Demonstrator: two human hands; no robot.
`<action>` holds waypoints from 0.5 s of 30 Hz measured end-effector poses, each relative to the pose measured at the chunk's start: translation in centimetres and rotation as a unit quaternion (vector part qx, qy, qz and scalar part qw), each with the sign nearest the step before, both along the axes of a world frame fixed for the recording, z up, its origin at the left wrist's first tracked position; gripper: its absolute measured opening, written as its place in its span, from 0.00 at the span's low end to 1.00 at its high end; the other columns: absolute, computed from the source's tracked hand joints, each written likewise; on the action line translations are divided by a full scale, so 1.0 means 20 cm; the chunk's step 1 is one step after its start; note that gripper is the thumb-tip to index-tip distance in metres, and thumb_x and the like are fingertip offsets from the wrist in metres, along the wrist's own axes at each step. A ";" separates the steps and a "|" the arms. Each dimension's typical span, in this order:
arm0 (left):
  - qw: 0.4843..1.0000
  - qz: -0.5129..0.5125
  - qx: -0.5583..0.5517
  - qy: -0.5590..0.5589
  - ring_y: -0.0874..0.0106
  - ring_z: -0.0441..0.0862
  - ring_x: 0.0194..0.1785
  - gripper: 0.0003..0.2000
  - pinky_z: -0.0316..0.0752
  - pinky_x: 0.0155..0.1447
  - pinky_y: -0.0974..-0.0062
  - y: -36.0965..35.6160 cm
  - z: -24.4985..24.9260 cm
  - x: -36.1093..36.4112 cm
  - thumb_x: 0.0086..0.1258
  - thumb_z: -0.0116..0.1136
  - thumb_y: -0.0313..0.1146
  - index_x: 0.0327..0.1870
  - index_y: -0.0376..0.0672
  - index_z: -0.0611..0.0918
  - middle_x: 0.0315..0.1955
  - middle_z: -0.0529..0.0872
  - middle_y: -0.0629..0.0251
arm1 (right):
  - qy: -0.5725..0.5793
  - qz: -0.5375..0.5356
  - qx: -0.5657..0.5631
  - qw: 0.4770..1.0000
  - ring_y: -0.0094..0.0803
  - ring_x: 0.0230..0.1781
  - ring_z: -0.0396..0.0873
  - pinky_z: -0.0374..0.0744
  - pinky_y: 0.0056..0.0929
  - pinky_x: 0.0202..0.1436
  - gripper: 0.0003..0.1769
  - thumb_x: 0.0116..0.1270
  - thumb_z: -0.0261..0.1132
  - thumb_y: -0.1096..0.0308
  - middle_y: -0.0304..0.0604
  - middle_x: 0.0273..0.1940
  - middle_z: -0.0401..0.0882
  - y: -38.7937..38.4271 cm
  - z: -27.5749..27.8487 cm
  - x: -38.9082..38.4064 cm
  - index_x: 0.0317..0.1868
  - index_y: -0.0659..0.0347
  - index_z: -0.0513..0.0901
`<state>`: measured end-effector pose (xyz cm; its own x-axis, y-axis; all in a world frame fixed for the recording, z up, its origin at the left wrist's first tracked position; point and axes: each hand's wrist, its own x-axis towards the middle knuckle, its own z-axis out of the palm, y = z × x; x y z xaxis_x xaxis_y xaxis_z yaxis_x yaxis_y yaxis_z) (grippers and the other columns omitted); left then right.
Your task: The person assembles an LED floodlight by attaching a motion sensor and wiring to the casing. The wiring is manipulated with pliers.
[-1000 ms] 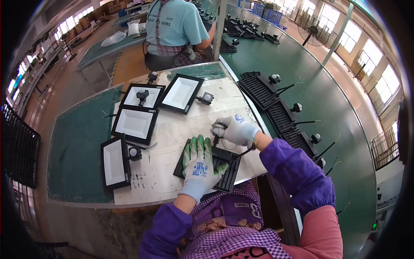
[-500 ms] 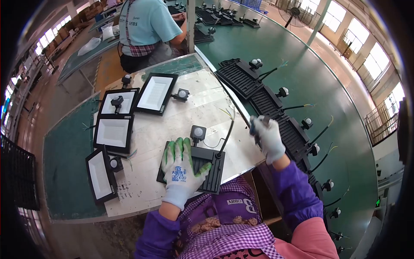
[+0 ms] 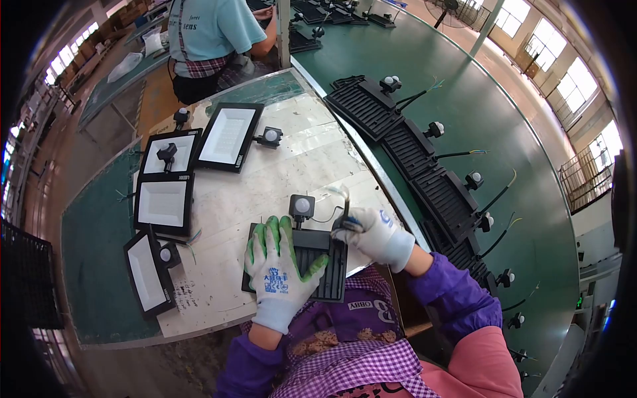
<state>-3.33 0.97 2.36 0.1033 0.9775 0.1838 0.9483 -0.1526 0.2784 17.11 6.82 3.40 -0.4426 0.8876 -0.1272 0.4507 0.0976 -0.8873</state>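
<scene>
A black floodlight (image 3: pixel 317 255) lies back side up at the table's near edge, its sensor (image 3: pixel 302 206) pointing away from me. Spread across its left part is my left hand (image 3: pixel 279 262), gloved in white and green, fingers apart and palm on the housing. My right hand (image 3: pixel 373 233), in a white glove, is closed at the floodlight's upper right corner, by the base of the upright cable (image 3: pixel 345 200). Its fingers are wrapped round something dark that is mostly hidden. A thin wire loops between the sensor and the cable.
Several floodlights with white fronts (image 3: pixel 162 204) lie on the left of the white tabletop (image 3: pixel 225 278). Right of it, a green belt (image 3: pixel 424 66) carries a row of black floodlights (image 3: pixel 441 199) with cables sticking out. A co-worker (image 3: pixel 215 40) is at the back left.
My right hand has moved left from beside the table's right edge to the floodlight's upper right corner. My left hand stays on the housing. The whole view has shifted slightly.
</scene>
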 end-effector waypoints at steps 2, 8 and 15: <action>1.000 0.002 0.020 -0.007 0.48 0.60 0.70 0.43 0.54 0.71 0.49 0.01 -0.02 0.00 0.57 0.62 0.57 0.70 0.40 0.65 0.66 0.67 0.48 | -0.038 0.037 0.166 0.985 0.33 0.32 0.79 0.78 0.29 0.38 0.12 0.60 0.65 0.77 0.43 0.33 0.81 -0.02 -0.06 -0.03 0.46 0.62 0.81; 0.986 -0.047 0.118 -0.109 0.51 0.67 0.65 0.27 0.61 0.67 0.52 0.05 0.02 0.01 0.62 0.61 0.46 0.62 0.46 0.76 0.59 0.74 0.51 | -0.032 0.029 0.186 0.982 0.48 0.34 0.78 0.76 0.38 0.37 0.07 0.57 0.62 0.77 0.50 0.33 0.75 -0.04 -0.07 -0.06 0.37 0.63 0.76; 0.816 -0.138 -0.070 -0.557 0.66 0.84 0.38 0.10 0.77 0.44 0.72 0.20 0.02 0.16 0.63 0.58 0.25 0.44 0.37 0.84 0.35 0.86 0.56 | -0.008 0.034 0.189 0.981 0.48 0.37 0.79 0.77 0.38 0.39 0.09 0.58 0.63 0.75 0.50 0.38 0.78 -0.08 -0.09 -0.04 0.41 0.62 0.77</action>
<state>-0.07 4.95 2.78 0.1677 0.9649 0.2023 0.0301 -0.2101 0.9772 16.36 5.28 1.57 -0.5030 0.8411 0.1990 0.4449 0.4494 -0.7747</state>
